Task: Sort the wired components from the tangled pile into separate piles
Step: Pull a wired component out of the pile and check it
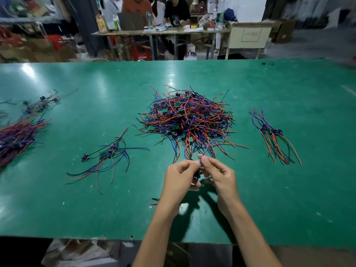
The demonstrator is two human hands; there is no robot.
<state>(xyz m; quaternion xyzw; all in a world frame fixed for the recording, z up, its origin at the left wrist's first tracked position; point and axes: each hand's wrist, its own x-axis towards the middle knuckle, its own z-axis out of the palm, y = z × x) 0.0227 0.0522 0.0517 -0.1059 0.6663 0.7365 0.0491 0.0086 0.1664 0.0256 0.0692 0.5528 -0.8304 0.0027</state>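
Most of the work is not done yet. The tangled pile [185, 120] in the middle of the green table [289, 189] is large, with many red, blue and black wires and small green boards mixed together.

Some sorting is already visible. On my right lies a small group [273, 135] of components with their wires laid nearly parallel. On my left, near the pile, there is another small group [107, 157], more loose. At the far left edge a bigger bundle [17, 137] is lying, and behind it a few scattered pieces [41, 103].

Just now I hold one component [198, 174] between both hands, just in front of the pile. My left hand [181, 178] has its fingers curled around the dark body of it. My right hand [217, 174] pinches a thin blue wire [212, 144] that goes up toward the pile. I think this wire is still caught in the tangle, but the view there is too crowded to be sure.

I judge the task to be at an early or middle stage: four places have sorted pieces, and the main heap remains.
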